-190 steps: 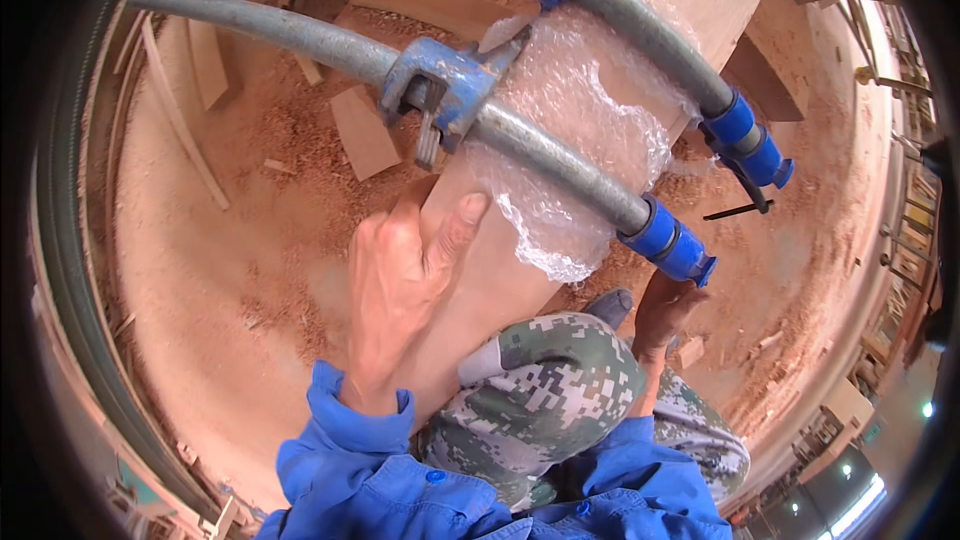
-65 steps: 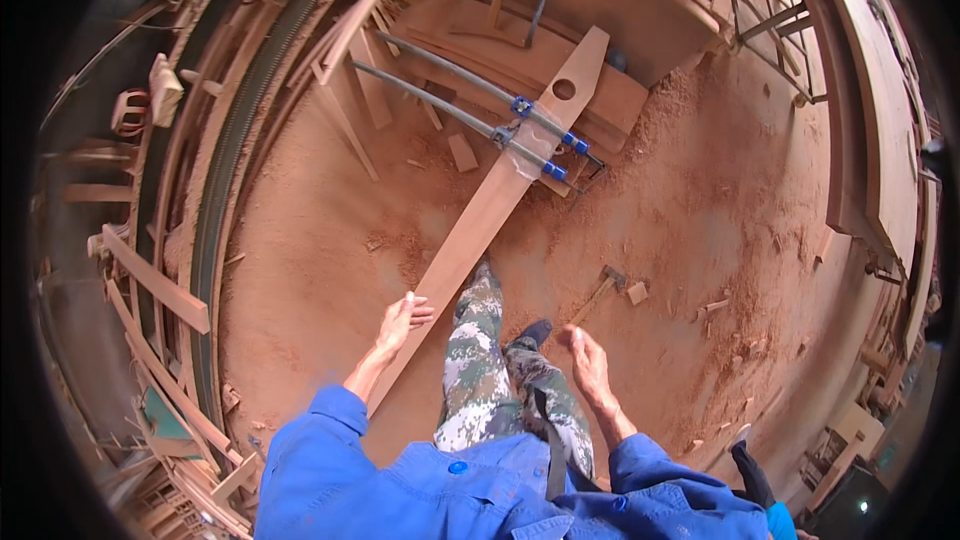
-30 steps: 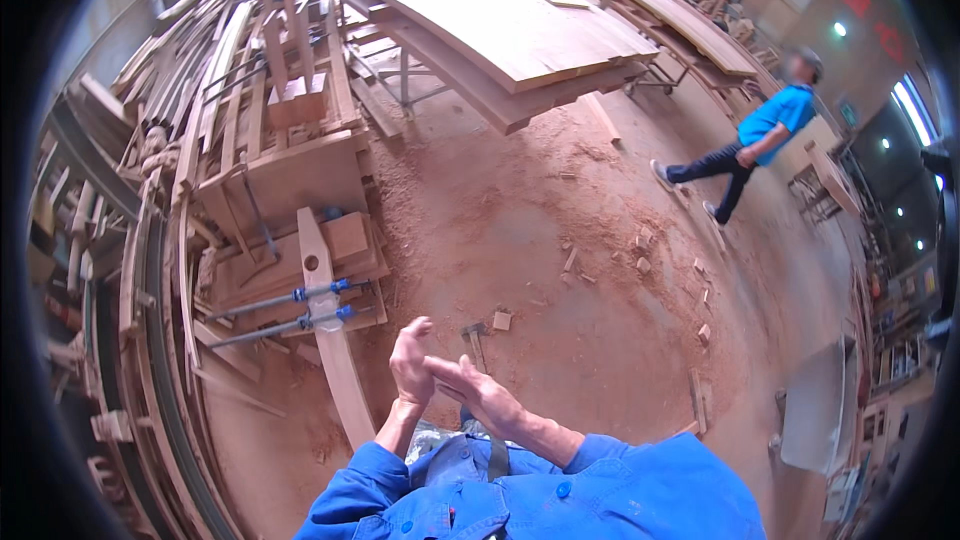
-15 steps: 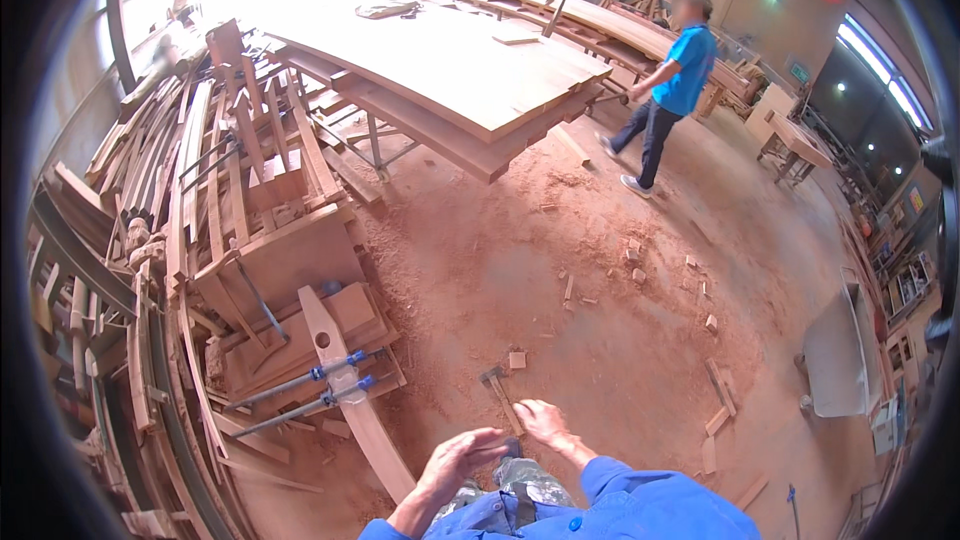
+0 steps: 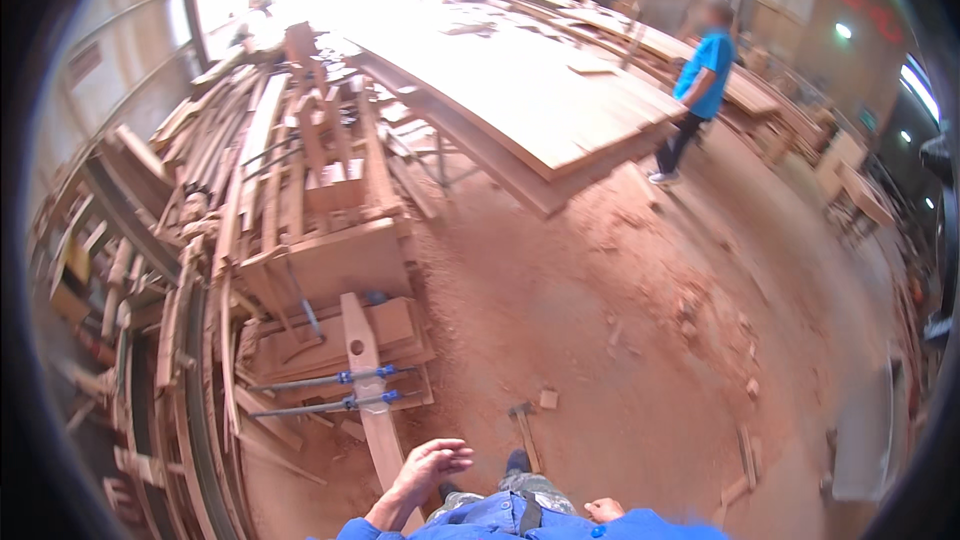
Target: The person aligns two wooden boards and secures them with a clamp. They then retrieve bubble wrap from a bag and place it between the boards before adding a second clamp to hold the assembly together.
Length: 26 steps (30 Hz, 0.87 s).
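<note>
My left hand point(image 5: 436, 464) is raised in front of my body with its fingers loosely apart and nothing in them. It is nearest to a long wooden board point(image 5: 377, 430) with a round hole, which two blue-jawed bar clamps point(image 5: 345, 377) cross. Close against my blue jacket, my right hand point(image 5: 603, 510) shows only in part at the lower edge; its fingers are not clear. A hammer point(image 5: 526, 437) with a wooden handle lies on the floor by my shoe. Beside its head is a small wooden block point(image 5: 548, 399).
Piled timber point(image 5: 235, 160) fills the left side. Ahead, large wooden panels point(image 5: 530, 110) rest on a stand. A person in a blue shirt point(image 5: 706, 70) stands at their right. Sawdust and offcuts point(image 5: 745, 455) litter the floor; a grey sheet-like object point(image 5: 862, 430) is at right.
My hands have moved apart, the right one drawing back towards my body. The view has swung left, so the scene sits further right. The other person has moved along the panels.
</note>
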{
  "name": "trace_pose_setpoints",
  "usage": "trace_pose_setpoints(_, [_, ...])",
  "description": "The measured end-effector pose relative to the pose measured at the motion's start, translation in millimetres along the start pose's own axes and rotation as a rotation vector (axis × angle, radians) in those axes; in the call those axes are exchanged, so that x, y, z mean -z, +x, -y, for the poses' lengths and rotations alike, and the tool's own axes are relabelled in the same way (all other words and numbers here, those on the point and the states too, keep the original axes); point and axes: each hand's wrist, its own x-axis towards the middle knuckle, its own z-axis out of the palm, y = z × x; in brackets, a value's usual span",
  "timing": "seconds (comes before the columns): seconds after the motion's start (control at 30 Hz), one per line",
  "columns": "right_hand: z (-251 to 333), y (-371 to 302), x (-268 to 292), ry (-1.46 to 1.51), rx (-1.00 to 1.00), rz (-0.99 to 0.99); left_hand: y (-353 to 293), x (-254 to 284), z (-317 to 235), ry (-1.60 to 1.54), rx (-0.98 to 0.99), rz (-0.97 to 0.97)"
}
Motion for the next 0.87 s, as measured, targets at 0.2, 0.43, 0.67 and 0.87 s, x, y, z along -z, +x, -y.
trace_pose_setpoints(0.2, [35,80,85,0.306,0.173,0.083,-12,-38,13,0.145,-0.051,-0.033])
trace_pose_setpoints(0.43, [98,163,167,-0.076,0.66,-0.2,-13,14,105,0.197,-0.345,-0.476])
trace_pose_setpoints(0.67, [324,29,233,0.399,1.125,-0.191,19,-85,-110,0.722,-0.869,-0.324])
trace_pose_setpoints(0.87, [420,-226,383,0.495,1.801,-0.817,17,-163,-300,1.072,-1.602,-0.167])
